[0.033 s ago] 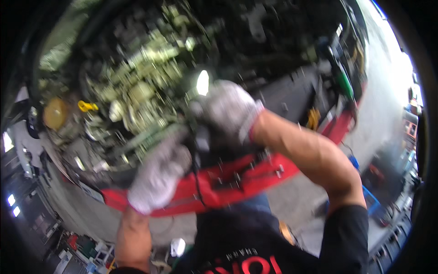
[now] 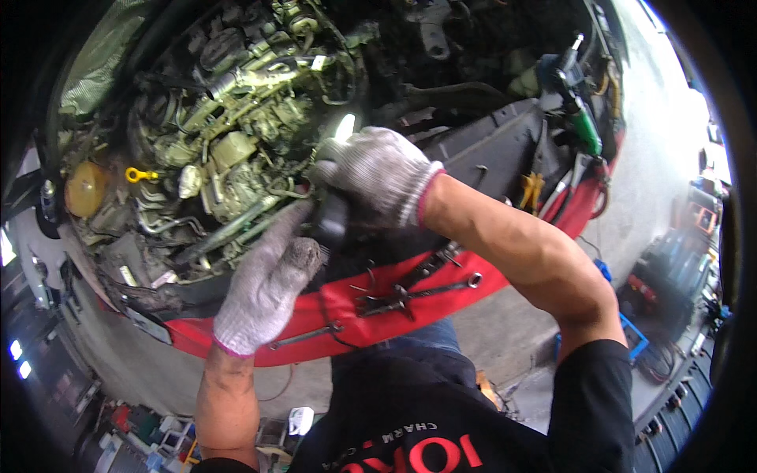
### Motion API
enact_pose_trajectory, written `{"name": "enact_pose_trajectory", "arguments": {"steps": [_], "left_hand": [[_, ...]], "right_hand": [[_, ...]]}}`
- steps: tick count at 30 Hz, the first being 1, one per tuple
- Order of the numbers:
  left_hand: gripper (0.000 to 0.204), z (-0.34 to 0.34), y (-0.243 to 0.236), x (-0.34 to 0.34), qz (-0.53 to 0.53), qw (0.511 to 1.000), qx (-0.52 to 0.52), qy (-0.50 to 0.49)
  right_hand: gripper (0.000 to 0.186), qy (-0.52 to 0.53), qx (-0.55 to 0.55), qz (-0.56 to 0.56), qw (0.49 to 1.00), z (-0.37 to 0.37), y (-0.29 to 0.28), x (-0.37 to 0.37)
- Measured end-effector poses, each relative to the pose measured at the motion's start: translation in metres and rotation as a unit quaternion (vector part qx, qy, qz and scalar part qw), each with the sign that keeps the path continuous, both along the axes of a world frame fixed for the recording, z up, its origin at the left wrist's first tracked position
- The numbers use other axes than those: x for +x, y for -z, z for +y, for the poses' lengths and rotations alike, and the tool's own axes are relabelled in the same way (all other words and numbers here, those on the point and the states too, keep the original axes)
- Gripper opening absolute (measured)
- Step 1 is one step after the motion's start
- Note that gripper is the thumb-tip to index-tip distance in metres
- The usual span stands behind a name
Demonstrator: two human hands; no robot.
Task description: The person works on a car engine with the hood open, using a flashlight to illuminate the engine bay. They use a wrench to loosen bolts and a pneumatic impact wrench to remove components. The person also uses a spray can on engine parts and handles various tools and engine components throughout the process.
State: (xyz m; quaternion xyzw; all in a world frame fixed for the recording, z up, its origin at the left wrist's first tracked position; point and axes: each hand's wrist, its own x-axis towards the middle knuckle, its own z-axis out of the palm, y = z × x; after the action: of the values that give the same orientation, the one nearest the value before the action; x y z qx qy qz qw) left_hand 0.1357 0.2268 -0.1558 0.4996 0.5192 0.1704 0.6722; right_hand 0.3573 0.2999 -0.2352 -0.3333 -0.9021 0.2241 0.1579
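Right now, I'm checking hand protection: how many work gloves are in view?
2: one on the left hand, over the red front edge; one on the right hand, beside the bright light. Others could be hidden in the surrounding clutter.

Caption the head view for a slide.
Gloved right hand holding a lit lamp, left hand beside it, over an exposed engine; wrenches lie on the red surface.

Large red and small white lettering marks the black shirt.
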Motion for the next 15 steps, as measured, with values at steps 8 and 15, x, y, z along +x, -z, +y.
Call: {"name": "enact_pose_trajectory", "arguments": {"steps": [8, 15], "left_hand": [[0.035, -0.007, -0.02, 0.001, 0.047, 0.994, -0.076, -0.062], [0.085, -0.046, -0.006, -0.218, -0.102, 0.981, -0.14, -0.091]], "right_hand": [[0.041, 0.088, 0.04, -0.099, 0.99, -0.034, -0.032, -0.034], [0.024, -0.031, -0.497, 0.056, 0.866, -0.162, -0.123, 0.055]]}}
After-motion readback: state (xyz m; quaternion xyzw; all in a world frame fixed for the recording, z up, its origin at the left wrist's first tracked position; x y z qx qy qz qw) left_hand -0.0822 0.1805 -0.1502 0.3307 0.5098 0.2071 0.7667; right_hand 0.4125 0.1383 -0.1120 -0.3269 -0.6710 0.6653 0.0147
